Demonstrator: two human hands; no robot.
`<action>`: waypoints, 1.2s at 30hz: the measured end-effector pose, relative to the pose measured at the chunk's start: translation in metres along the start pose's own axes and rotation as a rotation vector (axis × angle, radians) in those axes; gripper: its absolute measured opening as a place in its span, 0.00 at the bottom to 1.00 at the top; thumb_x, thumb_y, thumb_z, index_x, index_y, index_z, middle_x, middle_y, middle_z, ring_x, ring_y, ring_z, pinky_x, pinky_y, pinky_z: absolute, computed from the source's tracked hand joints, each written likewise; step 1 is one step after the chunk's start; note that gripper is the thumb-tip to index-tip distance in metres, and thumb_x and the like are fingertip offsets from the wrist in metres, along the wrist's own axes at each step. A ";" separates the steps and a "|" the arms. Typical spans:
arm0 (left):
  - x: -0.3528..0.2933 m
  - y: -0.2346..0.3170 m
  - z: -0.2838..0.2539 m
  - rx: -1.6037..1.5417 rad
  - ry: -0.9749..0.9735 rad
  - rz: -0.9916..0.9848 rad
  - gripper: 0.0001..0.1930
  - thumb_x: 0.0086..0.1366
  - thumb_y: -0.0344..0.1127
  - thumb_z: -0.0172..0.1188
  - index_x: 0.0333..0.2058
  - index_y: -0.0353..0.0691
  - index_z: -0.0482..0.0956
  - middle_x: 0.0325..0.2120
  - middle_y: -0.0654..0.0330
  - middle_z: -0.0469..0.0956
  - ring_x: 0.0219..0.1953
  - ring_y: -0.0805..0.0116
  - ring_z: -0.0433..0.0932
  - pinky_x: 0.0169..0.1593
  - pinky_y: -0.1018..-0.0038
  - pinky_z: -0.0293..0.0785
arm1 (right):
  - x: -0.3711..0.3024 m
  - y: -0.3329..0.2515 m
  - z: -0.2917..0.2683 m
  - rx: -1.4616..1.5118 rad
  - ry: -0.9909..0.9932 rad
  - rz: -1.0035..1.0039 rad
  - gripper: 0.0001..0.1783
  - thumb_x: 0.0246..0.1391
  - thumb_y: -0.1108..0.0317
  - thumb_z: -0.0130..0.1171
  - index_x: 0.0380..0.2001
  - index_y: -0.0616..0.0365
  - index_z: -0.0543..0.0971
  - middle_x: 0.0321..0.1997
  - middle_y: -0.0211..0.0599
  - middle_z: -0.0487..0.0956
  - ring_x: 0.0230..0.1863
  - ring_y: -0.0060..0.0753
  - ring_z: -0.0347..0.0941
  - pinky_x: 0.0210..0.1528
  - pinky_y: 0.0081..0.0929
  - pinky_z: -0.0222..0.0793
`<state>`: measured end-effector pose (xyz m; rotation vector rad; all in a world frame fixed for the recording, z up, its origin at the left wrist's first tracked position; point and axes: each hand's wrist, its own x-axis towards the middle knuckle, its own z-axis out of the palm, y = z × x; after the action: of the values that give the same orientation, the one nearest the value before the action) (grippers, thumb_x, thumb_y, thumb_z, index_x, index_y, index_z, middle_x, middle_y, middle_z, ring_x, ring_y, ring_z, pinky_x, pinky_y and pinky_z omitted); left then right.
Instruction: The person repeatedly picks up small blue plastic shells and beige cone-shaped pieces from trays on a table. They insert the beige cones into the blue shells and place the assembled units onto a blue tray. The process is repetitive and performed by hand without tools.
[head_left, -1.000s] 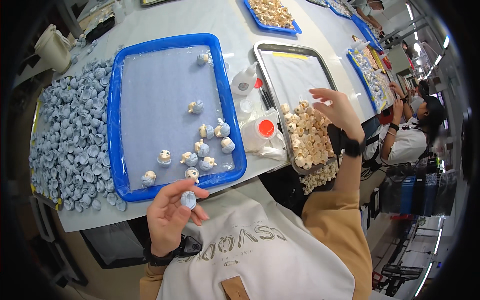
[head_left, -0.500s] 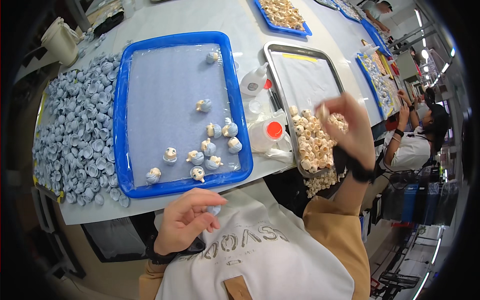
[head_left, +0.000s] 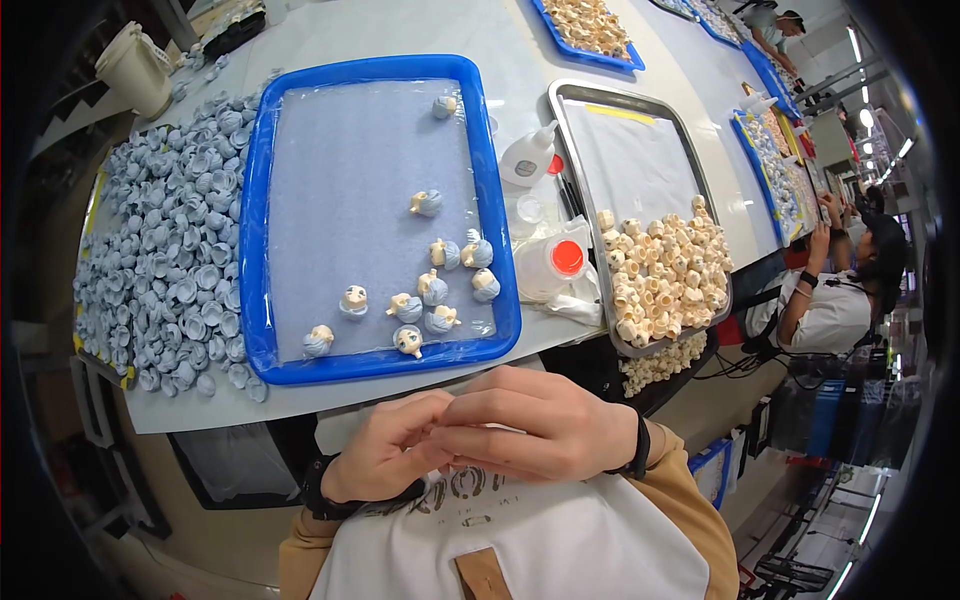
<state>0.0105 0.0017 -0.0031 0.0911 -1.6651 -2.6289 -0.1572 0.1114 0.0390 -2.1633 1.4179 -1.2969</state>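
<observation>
My left hand [head_left: 385, 455] and my right hand [head_left: 535, 420] meet fingertip to fingertip in front of my chest, just below the table edge. Their fingers are closed around small parts, which are hidden between them. Ahead lies a blue tray [head_left: 256, 250] lined with clear film, holding several small doll heads with blue caps [head_left: 435, 290]. A heap of loose blue caps [head_left: 170, 230] covers the table to its left. To the right, a metal tray [head_left: 640, 160] holds a pile of cream doll heads [head_left: 660, 270].
A white squeeze bottle [head_left: 528, 157] and a red-capped container [head_left: 566, 258] stand between the two trays. A beige bucket [head_left: 135, 70] sits at the far left. More blue trays [head_left: 590, 25] line the table. Another person [head_left: 840, 290] works at the right.
My right hand has come back from the cream pile to my chest. My left hand, which held a blue cap, has turned inward, and both hands have now joined.
</observation>
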 end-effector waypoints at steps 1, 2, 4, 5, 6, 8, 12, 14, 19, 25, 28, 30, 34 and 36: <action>-0.001 -0.001 -0.001 -0.023 -0.008 -0.020 0.15 0.66 0.38 0.52 0.43 0.28 0.69 0.37 0.57 0.69 0.34 0.76 0.74 0.34 0.80 0.72 | -0.001 0.000 -0.002 0.038 -0.023 0.026 0.17 0.38 0.72 0.62 0.36 0.61 0.74 0.36 0.36 0.72 0.32 0.36 0.69 0.32 0.28 0.68; -0.001 -0.002 -0.001 -0.047 -0.017 -0.041 0.15 0.66 0.38 0.51 0.42 0.28 0.69 0.37 0.57 0.70 0.34 0.75 0.74 0.34 0.80 0.72 | -0.003 0.001 -0.005 0.075 -0.045 0.052 0.17 0.38 0.73 0.62 0.36 0.61 0.74 0.36 0.36 0.72 0.32 0.36 0.70 0.32 0.29 0.68; 0.000 -0.001 -0.001 -0.066 -0.029 -0.081 0.15 0.67 0.37 0.50 0.43 0.28 0.69 0.38 0.57 0.70 0.34 0.74 0.75 0.34 0.80 0.72 | -0.004 0.002 -0.009 0.104 -0.070 0.079 0.17 0.37 0.74 0.62 0.36 0.61 0.75 0.36 0.36 0.72 0.33 0.37 0.70 0.33 0.29 0.69; 0.000 0.001 -0.001 -0.062 -0.031 -0.100 0.14 0.67 0.35 0.50 0.43 0.28 0.69 0.39 0.56 0.69 0.35 0.73 0.75 0.35 0.79 0.73 | -0.004 0.002 -0.010 0.095 -0.074 0.081 0.17 0.37 0.74 0.62 0.36 0.61 0.75 0.36 0.36 0.72 0.33 0.37 0.70 0.33 0.29 0.69; 0.000 0.001 -0.001 -0.060 -0.031 -0.116 0.13 0.66 0.33 0.49 0.44 0.28 0.69 0.39 0.55 0.69 0.36 0.72 0.76 0.36 0.79 0.73 | -0.003 0.002 -0.011 0.088 -0.080 0.081 0.17 0.37 0.74 0.62 0.36 0.61 0.75 0.36 0.36 0.72 0.33 0.37 0.70 0.33 0.29 0.69; 0.005 -0.001 0.010 -0.075 0.155 0.034 0.12 0.66 0.29 0.48 0.45 0.28 0.68 0.42 0.53 0.69 0.37 0.71 0.76 0.37 0.78 0.73 | 0.002 0.004 -0.028 0.054 -0.034 0.124 0.18 0.36 0.76 0.63 0.36 0.61 0.76 0.36 0.37 0.74 0.34 0.37 0.71 0.33 0.29 0.69; 0.006 -0.006 0.004 -0.043 0.347 0.200 0.14 0.64 0.24 0.45 0.49 0.29 0.67 0.47 0.49 0.67 0.40 0.68 0.75 0.41 0.75 0.74 | -0.003 0.014 -0.068 -0.457 0.328 0.510 0.14 0.35 0.79 0.64 0.31 0.62 0.78 0.32 0.39 0.77 0.33 0.36 0.74 0.33 0.27 0.69; 0.004 -0.006 0.003 -0.093 0.353 0.180 0.14 0.64 0.25 0.46 0.49 0.29 0.66 0.48 0.48 0.69 0.40 0.67 0.76 0.42 0.75 0.73 | -0.009 0.026 -0.075 -0.535 0.304 0.595 0.13 0.38 0.77 0.64 0.32 0.62 0.78 0.31 0.38 0.77 0.32 0.37 0.74 0.33 0.28 0.69; 0.002 -0.004 0.005 -0.133 0.366 0.168 0.15 0.64 0.26 0.47 0.50 0.29 0.66 0.48 0.46 0.70 0.41 0.66 0.76 0.42 0.75 0.73 | -0.009 0.037 -0.070 -0.555 0.204 0.522 0.12 0.40 0.76 0.63 0.32 0.61 0.78 0.31 0.38 0.76 0.34 0.40 0.72 0.36 0.30 0.68; 0.003 -0.002 0.004 -0.102 0.370 0.186 0.17 0.63 0.25 0.50 0.50 0.29 0.65 0.48 0.46 0.70 0.42 0.66 0.75 0.44 0.75 0.73 | -0.009 0.040 -0.068 -0.556 0.181 0.525 0.11 0.40 0.77 0.63 0.32 0.61 0.78 0.31 0.37 0.76 0.35 0.39 0.71 0.37 0.31 0.67; 0.002 -0.004 0.004 -0.118 0.374 0.179 0.17 0.62 0.24 0.51 0.50 0.29 0.65 0.47 0.47 0.70 0.42 0.66 0.76 0.44 0.75 0.73 | -0.010 0.039 -0.069 -0.595 0.165 0.519 0.10 0.41 0.77 0.63 0.31 0.61 0.78 0.31 0.38 0.76 0.33 0.36 0.73 0.36 0.28 0.69; 0.001 -0.004 0.004 -0.144 0.376 0.174 0.17 0.62 0.24 0.52 0.50 0.29 0.65 0.47 0.47 0.70 0.42 0.66 0.76 0.44 0.75 0.73 | -0.011 0.039 -0.069 -0.595 0.181 0.521 0.09 0.41 0.76 0.63 0.30 0.61 0.78 0.30 0.38 0.76 0.32 0.35 0.73 0.35 0.28 0.69; 0.001 -0.003 0.004 -0.170 0.404 0.182 0.17 0.61 0.24 0.53 0.49 0.28 0.65 0.47 0.47 0.70 0.43 0.67 0.75 0.45 0.74 0.73 | -0.016 0.037 -0.065 -0.555 0.252 0.548 0.08 0.41 0.76 0.63 0.28 0.62 0.75 0.27 0.37 0.75 0.29 0.37 0.71 0.33 0.29 0.67; 0.004 -0.001 0.010 -0.179 0.486 0.172 0.17 0.59 0.26 0.54 0.47 0.28 0.67 0.44 0.47 0.72 0.38 0.68 0.76 0.41 0.76 0.73 | -0.018 0.035 -0.065 -0.556 0.274 0.555 0.08 0.41 0.77 0.63 0.27 0.62 0.75 0.27 0.37 0.75 0.29 0.36 0.71 0.32 0.28 0.67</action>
<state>0.0063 0.0106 0.0003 0.5103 -1.2174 -2.3614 -0.2316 0.1253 0.0443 -1.6729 2.5067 -1.0931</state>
